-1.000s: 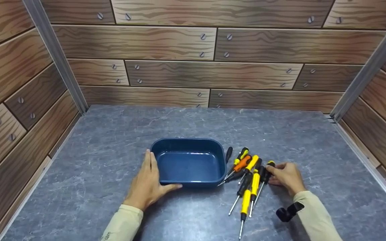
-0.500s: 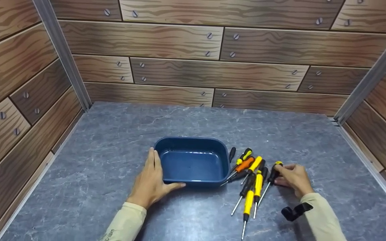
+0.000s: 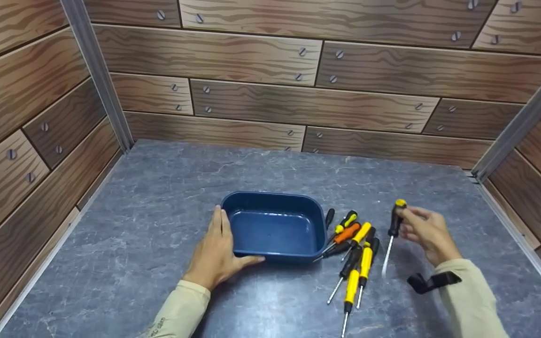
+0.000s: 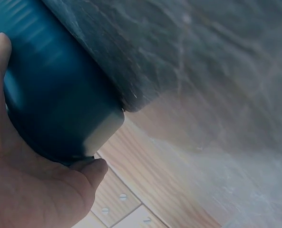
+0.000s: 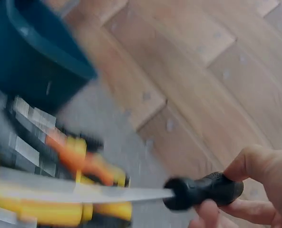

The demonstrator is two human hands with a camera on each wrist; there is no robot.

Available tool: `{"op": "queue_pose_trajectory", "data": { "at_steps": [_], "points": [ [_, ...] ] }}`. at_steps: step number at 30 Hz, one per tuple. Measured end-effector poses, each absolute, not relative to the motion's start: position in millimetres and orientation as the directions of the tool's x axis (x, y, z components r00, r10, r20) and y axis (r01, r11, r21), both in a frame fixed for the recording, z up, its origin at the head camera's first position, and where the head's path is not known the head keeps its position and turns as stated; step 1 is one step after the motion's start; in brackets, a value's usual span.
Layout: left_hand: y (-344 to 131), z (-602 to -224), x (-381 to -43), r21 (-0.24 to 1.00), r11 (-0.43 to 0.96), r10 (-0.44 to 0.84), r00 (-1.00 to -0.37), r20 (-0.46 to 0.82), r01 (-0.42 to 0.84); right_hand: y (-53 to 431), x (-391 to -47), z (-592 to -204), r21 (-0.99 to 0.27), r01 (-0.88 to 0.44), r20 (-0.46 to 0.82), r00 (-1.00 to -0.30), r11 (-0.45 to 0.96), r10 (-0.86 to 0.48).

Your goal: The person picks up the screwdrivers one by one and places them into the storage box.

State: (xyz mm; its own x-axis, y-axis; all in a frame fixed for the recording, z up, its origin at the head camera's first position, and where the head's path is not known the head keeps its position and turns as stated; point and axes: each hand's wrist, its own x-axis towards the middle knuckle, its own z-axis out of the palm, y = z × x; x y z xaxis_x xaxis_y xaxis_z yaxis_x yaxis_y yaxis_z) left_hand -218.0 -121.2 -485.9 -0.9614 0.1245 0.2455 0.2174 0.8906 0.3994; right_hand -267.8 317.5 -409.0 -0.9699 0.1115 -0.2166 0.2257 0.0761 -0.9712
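Observation:
A blue rectangular tub (image 3: 275,257) stands on the table. My left hand (image 3: 216,249) rests against its left side, fingers straight along that wall and thumb laid along the front. In the left wrist view the thumb and fingers span the tub's corner. My right hand (image 3: 432,234) pinches a screwdriver (image 3: 395,223) by its black handle, held above the table with the yellow cap up and the shaft pointing down. The right wrist view shows the screwdriver's handle (image 5: 202,190) between thumb and fingers, its shaft blurred. Bare floor shows inside the tub.
Just right of the tub lies a loose pile of several screwdrivers (image 3: 364,258) with yellow, black and orange handles. Some shafts point toward the tub, others to the front. Wood-patterned walls (image 3: 251,98) enclose the grey marbled table (image 3: 167,178) at the back and sides.
My right hand has lifted a screwdriver out of the right side of the pile, moving up and to the right with it. The left hand stays on the tub; the head view shifts slightly.

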Motion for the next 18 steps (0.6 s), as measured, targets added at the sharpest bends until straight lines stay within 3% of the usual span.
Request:
{"op": "queue_pose_trajectory", "data": {
  "at_steps": [8,18],
  "points": [
    [-122.4,-486.1,-218.7,0.416,0.885,0.116,-0.964,0.241,0.211,244.4,-284.3,-372.7,-0.989,0.068,-0.079,-0.994,0.132,-0.078],
    [-121.2,-486.8,-219.9,0.409,0.887,0.115,-0.96,0.257,0.216,142.0,-306.3,-371.7,-0.878,-0.268,0.169,-0.949,0.396,-0.266]
  ]
}}
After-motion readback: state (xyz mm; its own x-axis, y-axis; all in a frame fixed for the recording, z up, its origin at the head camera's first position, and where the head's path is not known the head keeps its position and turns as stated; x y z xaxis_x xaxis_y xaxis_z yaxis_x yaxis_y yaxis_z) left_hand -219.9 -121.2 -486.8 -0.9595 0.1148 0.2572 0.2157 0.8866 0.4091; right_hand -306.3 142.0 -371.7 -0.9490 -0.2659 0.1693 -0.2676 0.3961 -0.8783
